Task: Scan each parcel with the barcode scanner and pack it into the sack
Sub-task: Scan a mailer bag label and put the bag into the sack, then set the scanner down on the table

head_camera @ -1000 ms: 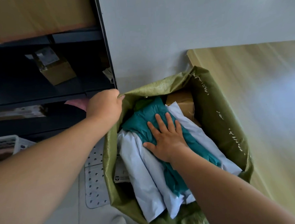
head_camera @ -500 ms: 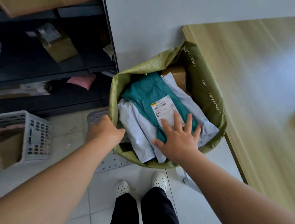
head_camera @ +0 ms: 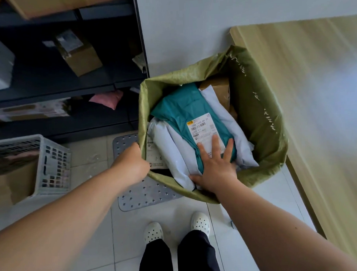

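The left grip (head_camera: 131,164) clutches the sack (head_camera: 260,103) by its rim, centre frame; the right grip (head_camera: 215,166), fingers spread flat, presses the teal parcel (head_camera: 180,108). Pushing harder could topple the brimming sack.

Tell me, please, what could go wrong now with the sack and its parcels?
The sack is filled nearly to its low near rim; the white parcels under the right grip might slide out over it. The left grip holds the rim; if it slips, that side may sag. The right grip presses on the label of the teal parcel, which could crease.
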Tool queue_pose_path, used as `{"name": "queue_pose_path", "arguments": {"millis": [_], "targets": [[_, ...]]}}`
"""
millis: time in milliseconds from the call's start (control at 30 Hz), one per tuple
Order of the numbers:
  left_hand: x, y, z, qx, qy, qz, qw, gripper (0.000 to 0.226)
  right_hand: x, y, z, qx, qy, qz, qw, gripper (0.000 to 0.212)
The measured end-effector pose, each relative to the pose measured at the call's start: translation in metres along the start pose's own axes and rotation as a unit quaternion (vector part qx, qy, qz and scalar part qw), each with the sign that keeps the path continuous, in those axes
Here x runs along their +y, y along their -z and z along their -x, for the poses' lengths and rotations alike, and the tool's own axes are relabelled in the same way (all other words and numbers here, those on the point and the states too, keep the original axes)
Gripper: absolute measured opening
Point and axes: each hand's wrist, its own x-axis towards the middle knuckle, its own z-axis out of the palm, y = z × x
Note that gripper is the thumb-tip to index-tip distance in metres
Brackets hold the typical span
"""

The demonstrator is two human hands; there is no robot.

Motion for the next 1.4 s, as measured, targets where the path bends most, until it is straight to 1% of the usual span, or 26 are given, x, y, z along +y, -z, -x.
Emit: {"name": "queue_pose_path", "arguments": {"millis": [133, 233, 300, 400, 467, 500, 567, 700, 800, 900, 1033, 1133, 1267, 1400], "targets": [[-0.006, -0.003, 0.001, 0.017, 0.004, -0.002, 1.000, 0.013, -0.003, 0.003, 0.002, -0.008, 0.004, 0.006, 1.000, 0.105], [0.000, -0.002, 0.003, 0.035, 0.008, -0.040, 0.999, 0.016, 0.002, 0.015, 0.009, -0.007, 0.012, -0.014, 1.000, 0.102], [0.003, -0.002, 0.006, 0.031, 0.017, -0.062, 0.997, 0.017, 0.005, 0.023, 0.015, -0.001, 0.014, -0.034, 0.999, 0.095], [0.004, 0.003, 0.012, 0.020, 0.023, -0.090, 0.996, 0.023, 0.008, 0.033, 0.029, 0.030, 0.007, -0.047, 0.998, 0.082], [0.009, 0.012, 0.019, 0.032, 0.022, -0.130, 0.991, 0.029, 0.010, 0.041, 0.040, 0.050, 0.006, -0.046, 0.998, 0.076], [0.013, 0.017, 0.024, 0.052, 0.013, -0.159, 0.986, 0.030, 0.012, 0.046, 0.046, 0.061, 0.007, -0.045, 0.997, 0.073], [0.025, 0.027, 0.036, 0.101, -0.034, -0.202, 0.973, 0.037, 0.016, 0.056, 0.060, 0.085, 0.007, -0.043, 0.995, 0.069], [0.051, 0.041, 0.060, 0.165, -0.210, -0.247, 0.931, 0.049, 0.026, 0.079, 0.098, 0.127, 0.004, -0.059, 0.990, 0.063], [0.075, 0.044, 0.082, 0.192, -0.310, -0.260, 0.894, 0.056, 0.041, 0.098, 0.133, 0.169, 0.005, -0.069, 0.983, 0.057], [0.100, 0.046, 0.107, 0.198, -0.372, -0.272, 0.865, 0.059, 0.060, 0.113, 0.166, 0.205, -0.003, -0.073, 0.976, 0.058], [0.128, 0.045, 0.140, 0.211, -0.414, -0.293, 0.836, 0.060, 0.093, 0.122, 0.205, 0.232, -0.024, -0.076, 0.969, 0.057], [0.150, 0.036, 0.166, 0.217, -0.433, -0.291, 0.825, 0.060, 0.123, 0.122, 0.231, 0.249, -0.038, -0.079, 0.964, 0.057], [0.186, 0.010, 0.204, 0.220, -0.439, -0.293, 0.821, 0.061, 0.175, 0.113, 0.271, 0.272, -0.049, -0.092, 0.957, 0.059], [0.227, -0.044, 0.253, 0.213, -0.436, -0.284, 0.827, 0.064, 0.248, 0.087, 0.317, 0.283, -0.070, -0.103, 0.951, 0.058]]}}
